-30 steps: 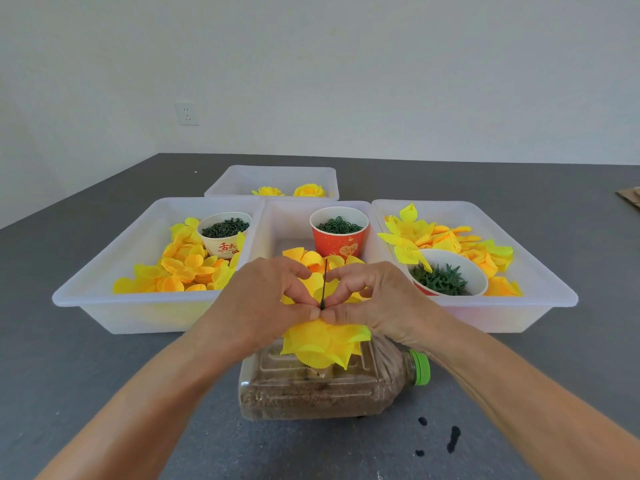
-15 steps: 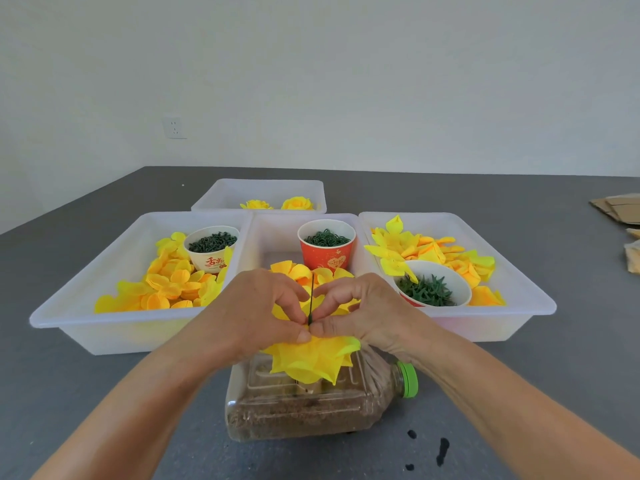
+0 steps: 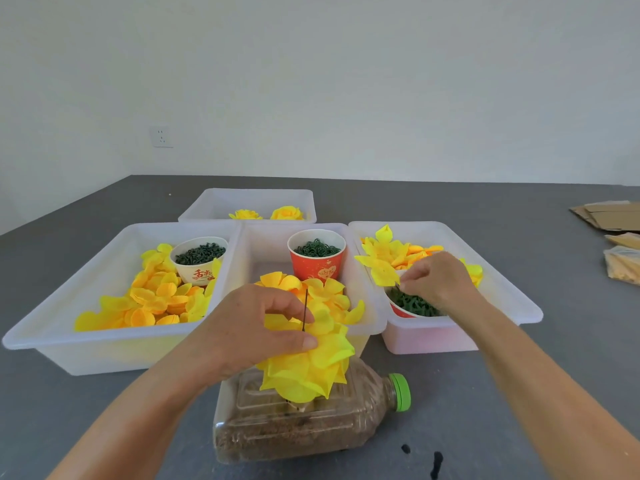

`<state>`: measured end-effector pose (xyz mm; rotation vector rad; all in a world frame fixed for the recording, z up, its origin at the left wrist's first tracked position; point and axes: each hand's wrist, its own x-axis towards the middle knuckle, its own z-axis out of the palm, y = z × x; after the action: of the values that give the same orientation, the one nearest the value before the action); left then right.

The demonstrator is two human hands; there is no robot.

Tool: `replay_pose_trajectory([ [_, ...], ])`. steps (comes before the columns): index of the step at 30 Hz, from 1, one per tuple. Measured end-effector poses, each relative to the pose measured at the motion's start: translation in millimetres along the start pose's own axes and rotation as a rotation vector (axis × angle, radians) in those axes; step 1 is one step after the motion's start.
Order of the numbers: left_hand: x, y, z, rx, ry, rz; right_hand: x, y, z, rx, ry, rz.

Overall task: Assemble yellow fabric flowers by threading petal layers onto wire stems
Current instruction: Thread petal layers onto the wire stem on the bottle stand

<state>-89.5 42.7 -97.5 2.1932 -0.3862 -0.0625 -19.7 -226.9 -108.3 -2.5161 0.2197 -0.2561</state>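
Left hand point(image 3: 249, 327) fingers clamp the stacked petal layers point(image 3: 308, 362) around the wire stem point(image 3: 305, 310), above the bottle point(image 3: 298, 424) at the tabletop's near edge. Right hand point(image 3: 438, 282) fingertips pinch together in the cup of green pieces point(image 3: 414, 304), right tray; whether they hold one, I cannot tell. Best lift a single piece and keep the stem upright.

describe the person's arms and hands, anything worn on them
Both arms are bare for all of the length that the head view shows: no sleeves, watch, bracelet or gloves. The left hand and the right hand show no rings on the fingers that can be seen, and the nails that are visible are short and unpainted. Nothing is marked or taped on either forearm.
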Motion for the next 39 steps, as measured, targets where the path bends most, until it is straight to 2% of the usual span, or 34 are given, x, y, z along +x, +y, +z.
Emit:
replay_pose_trajectory([
  [4,0,0,1,-0.026,0.001,-0.01,14,19,6,-0.339,-0.149,0.119],
  [9,0,0,2,-0.053,-0.002,-0.005,20,22,20,-0.414,-0.153,0.114],
  [14,1,0,2,-0.043,0.002,-0.006,20,20,27,-0.486,-0.032,0.111],
  [22,1,1,1,-0.002,0.002,-0.012,22,16,20,-0.519,-0.052,0.03],
  [32,2,2,2,0.022,-0.008,0.001,20,17,13,-0.334,-0.106,0.059],
  [39,2,3,3,0.022,-0.005,-0.003,24,23,-6,-0.012,-0.137,0.161],
])
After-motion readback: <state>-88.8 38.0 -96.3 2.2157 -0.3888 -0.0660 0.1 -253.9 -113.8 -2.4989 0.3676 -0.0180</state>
